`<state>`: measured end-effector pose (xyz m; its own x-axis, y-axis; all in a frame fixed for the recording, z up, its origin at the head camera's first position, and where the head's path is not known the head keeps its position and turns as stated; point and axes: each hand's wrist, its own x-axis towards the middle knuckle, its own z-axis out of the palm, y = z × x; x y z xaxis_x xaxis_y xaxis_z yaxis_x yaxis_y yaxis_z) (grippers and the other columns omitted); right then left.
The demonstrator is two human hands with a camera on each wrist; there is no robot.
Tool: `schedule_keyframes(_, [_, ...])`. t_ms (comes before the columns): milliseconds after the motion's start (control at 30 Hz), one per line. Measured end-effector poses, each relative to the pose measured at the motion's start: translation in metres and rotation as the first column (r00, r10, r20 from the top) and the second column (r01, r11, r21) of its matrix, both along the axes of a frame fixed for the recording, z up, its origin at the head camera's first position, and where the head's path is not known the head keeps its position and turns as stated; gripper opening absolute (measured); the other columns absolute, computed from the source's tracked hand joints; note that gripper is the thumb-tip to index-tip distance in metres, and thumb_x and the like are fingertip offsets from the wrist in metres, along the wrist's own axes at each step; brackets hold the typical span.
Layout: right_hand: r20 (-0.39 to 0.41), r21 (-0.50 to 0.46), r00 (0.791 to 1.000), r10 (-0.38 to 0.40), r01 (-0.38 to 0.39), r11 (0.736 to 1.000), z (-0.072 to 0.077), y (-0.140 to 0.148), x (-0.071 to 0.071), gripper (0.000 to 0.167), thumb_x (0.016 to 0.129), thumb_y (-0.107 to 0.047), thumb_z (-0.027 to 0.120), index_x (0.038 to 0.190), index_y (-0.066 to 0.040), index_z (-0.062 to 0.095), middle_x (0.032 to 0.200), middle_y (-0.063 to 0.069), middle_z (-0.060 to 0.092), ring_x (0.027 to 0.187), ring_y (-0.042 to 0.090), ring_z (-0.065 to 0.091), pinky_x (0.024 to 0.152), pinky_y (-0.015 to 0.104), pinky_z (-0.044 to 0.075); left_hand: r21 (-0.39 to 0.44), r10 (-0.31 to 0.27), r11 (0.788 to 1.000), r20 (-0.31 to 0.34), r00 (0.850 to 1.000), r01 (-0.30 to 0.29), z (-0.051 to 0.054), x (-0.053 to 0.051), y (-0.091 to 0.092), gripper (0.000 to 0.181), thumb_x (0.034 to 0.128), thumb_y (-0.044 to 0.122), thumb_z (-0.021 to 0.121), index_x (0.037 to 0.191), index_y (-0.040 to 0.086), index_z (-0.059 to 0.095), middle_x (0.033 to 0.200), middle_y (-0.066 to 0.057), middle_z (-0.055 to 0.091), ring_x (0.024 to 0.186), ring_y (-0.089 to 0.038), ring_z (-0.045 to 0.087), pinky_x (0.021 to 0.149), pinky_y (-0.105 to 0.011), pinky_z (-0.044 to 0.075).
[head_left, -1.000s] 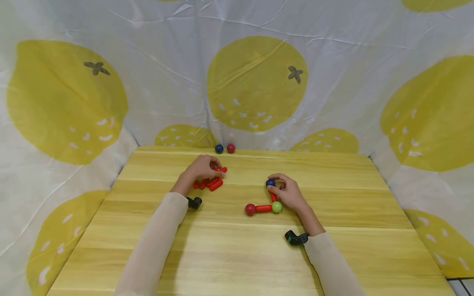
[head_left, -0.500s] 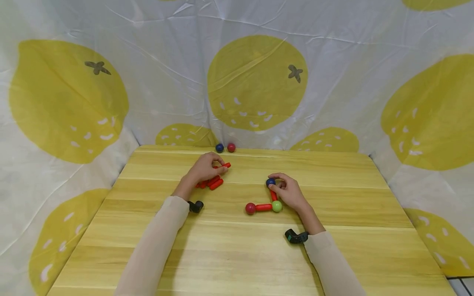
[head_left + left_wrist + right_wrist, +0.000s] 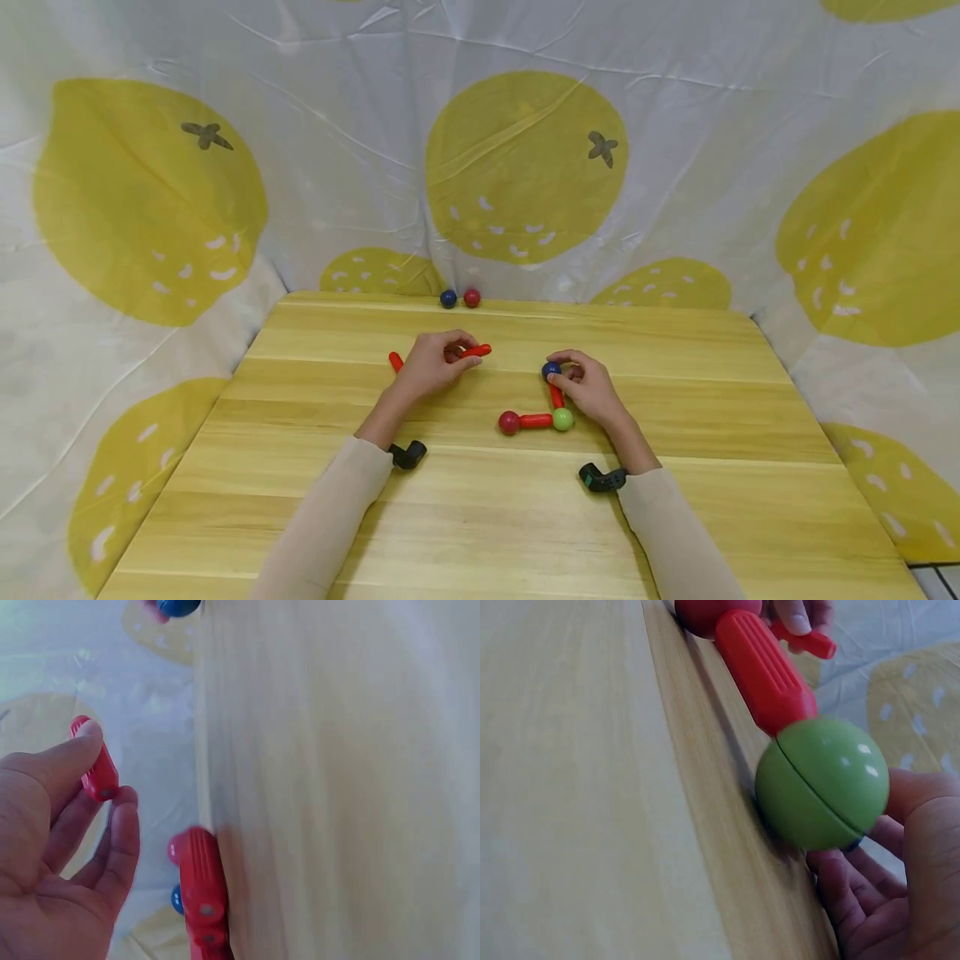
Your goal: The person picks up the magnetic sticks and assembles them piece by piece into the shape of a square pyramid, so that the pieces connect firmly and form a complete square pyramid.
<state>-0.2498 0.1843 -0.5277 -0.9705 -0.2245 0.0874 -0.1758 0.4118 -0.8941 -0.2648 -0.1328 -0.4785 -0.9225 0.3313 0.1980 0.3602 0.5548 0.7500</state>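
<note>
My left hand (image 3: 433, 367) pinches a short red magnetic rod (image 3: 478, 351) between thumb and fingers, above the table; a metal disc shows at its end in the left wrist view. My right hand (image 3: 590, 390) grips a blue ball (image 3: 551, 370) with thumb and fingertips. From that ball a red rod (image 3: 556, 397) leads to a green ball (image 3: 562, 419), where another red rod (image 3: 535, 422) runs left to a crimson ball (image 3: 509, 422). Together they form an L on the wooden table. In the right wrist view the green ball (image 3: 825, 784) hides most of the blue one.
More loose red rods (image 3: 202, 885) lie by my left hand; in the head view that hand covers most, leaving one rod (image 3: 396, 361) showing. A blue ball (image 3: 448, 298) and a red ball (image 3: 472, 297) sit at the table's back edge, before a lemon-print cloth (image 3: 360, 192).
My left hand has picked a red rod out of the pile and moved right and nearer with it, toward the L. The right hand stays on the blue ball.
</note>
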Motion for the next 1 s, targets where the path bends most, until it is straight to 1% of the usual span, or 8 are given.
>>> schedule_keyframes(133, [-0.013, -0.004, 1.000, -0.007, 0.007, 1.000, 0.002, -0.004, 0.002, 0.033, 0.096, -0.019, 0.075, 0.126, -0.010, 0.068, 0.122, 0.015, 0.067, 0.074, 0.015, 0.061, 0.061, 0.023, 0.050, -0.014, -0.047, 0.999, 0.036, 0.998, 0.047, -0.002, 0.008, 0.012, 0.023, 0.0917, 0.023, 0.080, 0.113, 0.015, 0.076, 0.108, -0.001, 0.077, 0.089, -0.015, 0.075, 0.081, -0.030, 0.062])
schedule_keyframes(200, [-0.023, 0.008, 1.000, -0.002, 0.002, 1.000, 0.002, -0.007, 0.002, 0.033, 0.095, -0.021, 0.075, 0.126, -0.010, 0.068, 0.120, 0.014, 0.068, 0.079, 0.017, 0.063, 0.064, 0.024, 0.052, -0.012, -0.067, 0.998, 0.046, 0.997, 0.068, -0.004, 0.009, 0.017, 0.023, 0.0918, 0.020, 0.080, 0.114, 0.013, 0.076, 0.109, -0.002, 0.077, 0.091, -0.017, 0.075, 0.083, -0.032, 0.062])
schedule_keyframes(300, [-0.033, 0.027, 0.999, 0.005, -0.004, 1.000, 0.002, -0.011, 0.001, 0.033, 0.096, -0.025, 0.075, 0.126, -0.012, 0.069, 0.119, 0.013, 0.069, 0.086, 0.019, 0.064, 0.070, 0.025, 0.054, -0.020, -0.094, 0.995, 0.049, 0.994, 0.095, -0.007, 0.009, 0.023, 0.022, 0.0930, 0.018, 0.079, 0.114, 0.012, 0.077, 0.110, -0.003, 0.077, 0.093, -0.017, 0.075, 0.084, -0.032, 0.062])
schedule_keyframes(433, [-0.038, 0.019, 0.999, 0.005, -0.005, 1.000, 0.002, -0.016, 0.001, 0.033, 0.096, -0.025, 0.076, 0.126, -0.012, 0.070, 0.120, 0.012, 0.070, 0.089, 0.021, 0.064, 0.074, 0.024, 0.053, -0.063, -0.100, 0.993, 0.056, 0.993, 0.104, -0.011, 0.007, 0.029, 0.021, 0.0935, 0.021, 0.078, 0.114, 0.014, 0.078, 0.108, -0.001, 0.077, 0.093, -0.014, 0.073, 0.086, -0.031, 0.061])
schedule_keyframes(533, [-0.041, 0.001, 0.999, 0.014, -0.014, 1.000, 0.001, -0.017, 0.000, 0.036, 0.096, -0.022, 0.076, 0.129, -0.008, 0.069, 0.122, 0.016, 0.069, 0.089, 0.024, 0.063, 0.073, 0.023, 0.052, -0.082, -0.097, 0.991, 0.072, 0.993, 0.102, -0.012, 0.006, 0.034, 0.022, 0.0931, 0.021, 0.079, 0.114, 0.014, 0.078, 0.107, -0.002, 0.077, 0.093, -0.014, 0.072, 0.087, -0.032, 0.060])
schedule_keyframes(667, [-0.043, -0.007, 0.999, 0.023, -0.024, 1.000, 0.000, -0.018, -0.001, 0.039, 0.097, -0.020, 0.075, 0.131, -0.004, 0.067, 0.123, 0.020, 0.068, 0.088, 0.027, 0.062, 0.070, 0.023, 0.050, -0.084, -0.105, 0.990, 0.092, 0.990, 0.113, -0.015, 0.004, 0.040, 0.023, 0.0932, 0.020, 0.079, 0.115, 0.012, 0.077, 0.108, -0.002, 0.077, 0.094, -0.013, 0.072, 0.087, -0.031, 0.060])
schedule_keyframes(867, [-0.050, 0.007, 0.999, 0.023, -0.023, 1.000, 0.001, -0.019, 0.000, 0.033, 0.096, -0.021, 0.076, 0.126, -0.009, 0.069, 0.114, 0.016, 0.070, 0.085, 0.023, 0.062, 0.070, 0.023, 0.051, -0.115, -0.134, 0.983, 0.063, 0.989, 0.140, -0.019, 0.002, 0.049, 0.022, 0.0936, 0.021, 0.078, 0.113, 0.012, 0.078, 0.102, -0.001, 0.077, 0.088, -0.012, 0.069, 0.082, -0.027, 0.059])
schedule_keyframes(1000, [-0.067, 0.047, 0.997, 0.039, -0.035, 0.998, 0.000, -0.020, 0.000, 0.031, 0.095, -0.021, 0.077, 0.124, -0.012, 0.070, 0.105, 0.011, 0.068, 0.082, 0.021, 0.058, 0.071, 0.024, 0.049, -0.128, -0.128, 0.983, 0.062, 0.990, 0.135, -0.022, 0.002, 0.052, 0.019, 0.0945, 0.023, 0.077, 0.111, 0.014, 0.077, 0.101, 0.000, 0.077, 0.087, -0.011, 0.068, 0.082, -0.027, 0.058])
